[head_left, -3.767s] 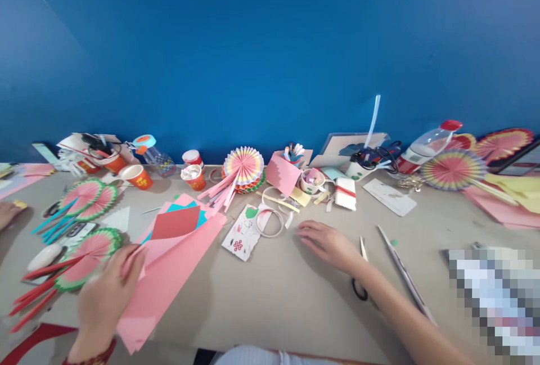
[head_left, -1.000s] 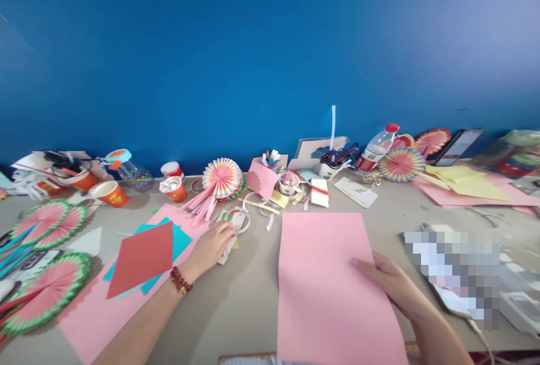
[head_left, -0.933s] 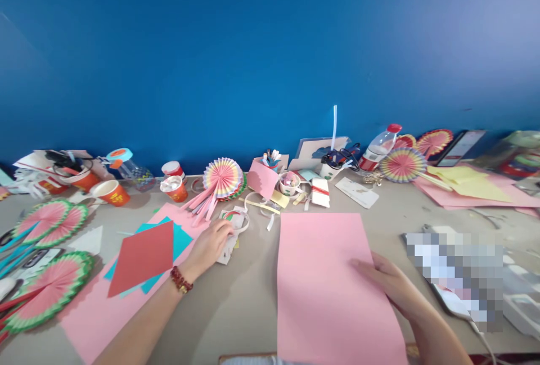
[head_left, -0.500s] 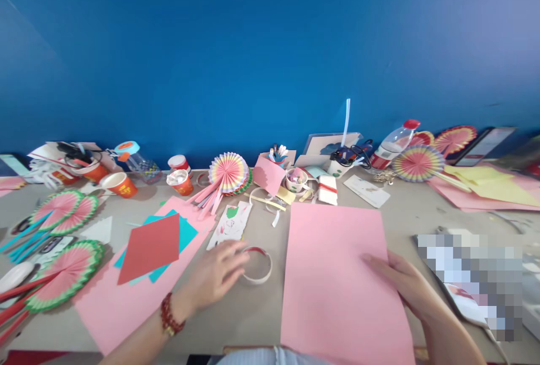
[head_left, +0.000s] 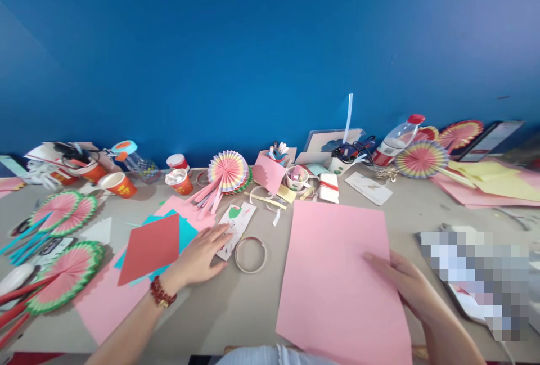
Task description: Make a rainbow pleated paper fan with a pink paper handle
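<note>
My right hand (head_left: 399,275) grips the right edge of a large pink sheet of paper (head_left: 333,275), thumb on top and fingers underneath. The sheet's near end reaches the table's front edge. My left hand (head_left: 200,258), fingers stretched out and holding nothing, has its fingertips at a white paper packet with a green mark (head_left: 237,224); I cannot tell whether they touch it. Just right of that hand, a roll of tape (head_left: 251,269) lies flat. Left of it, a red square of paper (head_left: 149,247) rests on blue sheets (head_left: 188,233) and another pink sheet (head_left: 113,303).
Pleated paper fans (head_left: 65,275) lie at the left, and another fan (head_left: 228,172) at the back. Paper cups (head_left: 120,186), a bottle with a red cap (head_left: 396,143) and a cup of tools (head_left: 340,163) line the blue wall. A pixelated device (head_left: 476,280) sits at the right.
My left hand has moved left, away from the tape roll, which now lies flat and slightly farther left. The white packet has shifted a little right. My right hand keeps its grip on the pink sheet.
</note>
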The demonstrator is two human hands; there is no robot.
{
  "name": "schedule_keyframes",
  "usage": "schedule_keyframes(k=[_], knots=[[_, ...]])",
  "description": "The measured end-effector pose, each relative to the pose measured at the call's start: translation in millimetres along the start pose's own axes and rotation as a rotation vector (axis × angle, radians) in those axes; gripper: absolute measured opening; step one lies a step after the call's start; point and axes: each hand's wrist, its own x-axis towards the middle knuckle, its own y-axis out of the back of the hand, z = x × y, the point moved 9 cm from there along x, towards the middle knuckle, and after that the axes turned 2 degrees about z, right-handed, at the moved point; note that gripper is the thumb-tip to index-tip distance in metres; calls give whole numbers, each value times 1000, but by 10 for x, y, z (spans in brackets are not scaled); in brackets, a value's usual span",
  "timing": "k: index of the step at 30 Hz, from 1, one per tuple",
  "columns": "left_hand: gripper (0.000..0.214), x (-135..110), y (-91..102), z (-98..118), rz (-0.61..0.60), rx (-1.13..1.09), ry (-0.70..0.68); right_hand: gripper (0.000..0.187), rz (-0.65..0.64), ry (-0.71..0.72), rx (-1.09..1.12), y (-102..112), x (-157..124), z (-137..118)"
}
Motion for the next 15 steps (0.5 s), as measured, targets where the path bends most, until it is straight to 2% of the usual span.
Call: schedule_keyframes(k=[2, 5, 8, 10, 12, 14, 15], knots=[[57, -55, -15, 5, 10, 8, -25, 55, -40, -2, -11, -38, 4, -14], [38, -55, 20, 31, 102, 50, -70, 52, -53, 39, 14, -100, -25, -96], [33, -42, 171, 74, 253, 105, -133, 50, -89, 50, 60, -166, -68, -151], [38, -69, 362, 86, 382, 134, -127, 49, -97, 25, 84, -145, -97, -118], [43, -119, 608, 132, 521, 133, -96, 49, -39, -16, 111, -6, -135, -13], [47, -125, 836, 287, 615, 79, -112, 50, 100, -49, 159, 287, -198, 147], [48, -87, 926, 430, 638, 31, -168, 52, 192, -62, 192, 491, -241, 242]])
